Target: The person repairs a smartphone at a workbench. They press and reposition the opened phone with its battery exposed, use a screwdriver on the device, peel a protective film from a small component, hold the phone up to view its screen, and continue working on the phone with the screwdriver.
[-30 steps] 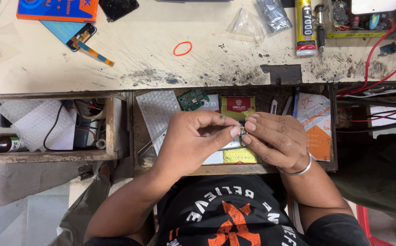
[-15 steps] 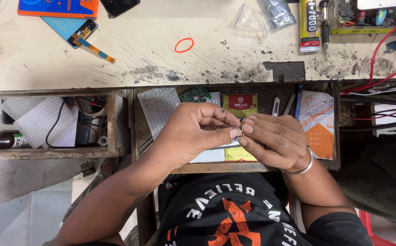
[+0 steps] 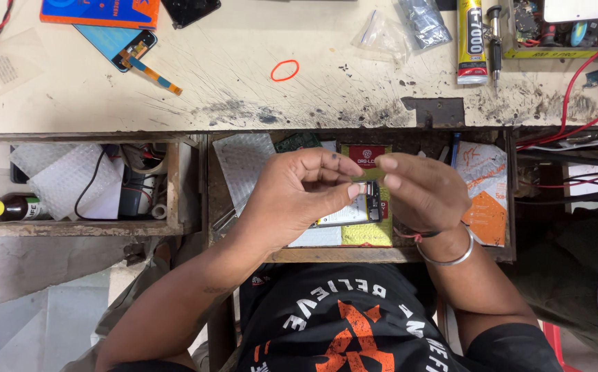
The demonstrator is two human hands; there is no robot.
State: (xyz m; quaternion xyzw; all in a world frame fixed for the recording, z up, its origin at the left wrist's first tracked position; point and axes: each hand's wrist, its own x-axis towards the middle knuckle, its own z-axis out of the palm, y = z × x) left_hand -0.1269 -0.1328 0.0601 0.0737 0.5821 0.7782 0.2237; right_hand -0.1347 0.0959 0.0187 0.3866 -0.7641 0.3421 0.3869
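Observation:
Both my hands meet over the open middle drawer [image 3: 381, 255]. My left hand [image 3: 306, 196] pinches a small dark part [image 3: 372, 200] between thumb and forefinger. From the right, the fingertips of my right hand [image 3: 424, 193] close on the top of the same part, where a thin yellowish strip shows. A metal bangle and a red thread circle my right wrist. Under the hands the drawer holds yellow and red packets [image 3: 366, 153], an orange and white packet [image 3: 481, 193] and a sheet of bubble wrap [image 3: 240, 165].
The left drawer [image 3: 78, 227] holds bubble wrap, cables and a yellow-capped bottle [image 3: 3, 207]. On the scratched worktop lie a red rubber band [image 3: 285, 70], a glue tube [image 3: 471, 41], a screwdriver [image 3: 496, 34], a phone part with flex cable [image 3: 133, 52], plastic bags [image 3: 409, 27] and red wires [image 3: 588, 103].
Both hands have lifted the small part slightly towards the worktop. My right fingertips have shifted up onto its top end.

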